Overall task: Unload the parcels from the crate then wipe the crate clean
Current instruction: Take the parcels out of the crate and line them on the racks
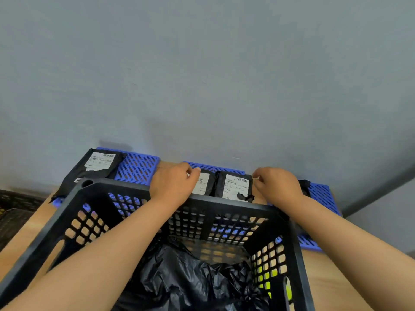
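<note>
3 labelled pkgs [98, 164] [203, 185] [235, 185]; 1 black crate [125, 187]; 2 hands [174, 185] [278, 187]

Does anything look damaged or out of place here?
Yes. The parcel between the hands, beyond the crate's far rim, has a ragged black scrap over its label's lower right corner, as if torn. The left parcel lies askew on its blue mat.

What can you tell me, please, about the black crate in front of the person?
The black crate is a rigid, plastic-looking box with an open top, a thick solid rim and walls pierced by rows of small holes. It sits on a wooden surface, which shows through the holes. Crumpled black plastic lies at its perforated bottom. Both forearms reach across it and over its far rim.
</note>
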{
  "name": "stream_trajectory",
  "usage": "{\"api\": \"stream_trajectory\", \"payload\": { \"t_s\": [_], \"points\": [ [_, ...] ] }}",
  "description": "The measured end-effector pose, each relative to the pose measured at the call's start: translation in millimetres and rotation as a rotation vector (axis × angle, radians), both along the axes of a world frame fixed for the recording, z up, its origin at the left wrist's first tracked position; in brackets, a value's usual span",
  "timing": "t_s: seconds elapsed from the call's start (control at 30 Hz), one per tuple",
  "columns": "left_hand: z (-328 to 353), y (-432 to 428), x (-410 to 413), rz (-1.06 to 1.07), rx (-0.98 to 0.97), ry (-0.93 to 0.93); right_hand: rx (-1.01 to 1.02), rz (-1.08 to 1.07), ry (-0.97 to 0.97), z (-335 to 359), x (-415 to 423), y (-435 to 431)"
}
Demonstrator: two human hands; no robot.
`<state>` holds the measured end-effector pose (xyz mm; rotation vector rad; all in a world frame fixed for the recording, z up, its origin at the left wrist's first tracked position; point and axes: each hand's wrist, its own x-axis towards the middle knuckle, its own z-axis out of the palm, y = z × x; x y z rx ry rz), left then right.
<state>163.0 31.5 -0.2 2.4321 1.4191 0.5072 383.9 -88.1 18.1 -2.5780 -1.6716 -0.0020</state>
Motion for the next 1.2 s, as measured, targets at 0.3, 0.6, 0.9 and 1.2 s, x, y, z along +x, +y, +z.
{"api": "stream_trajectory", "payload": {
  "t_s": [0.3,0.6,0.9,1.2],
  "points": [
    [-8.9,1.4,-59.3,-0.417,0.081,0.079,0.465,0.247,-0.049,-8.8,-99.4,-22.3],
    [-17.8,-9.7,-154.2,-0.351,0.135,0.198,0.339,0.545,-0.113,-79.7,-174.2,-35.3],
    [-30.0,-19.8,-184.9,-0.339,0.088,0.163,-0.411,0.082,0.074,-134.2,-204.1,-34.0],
    [-34.6,-19.5,-174.3,-0.374,-0.031,0.174,-0.369,-0.045,0.075,-131.3,-207.1,-38.4]
  ]
}}
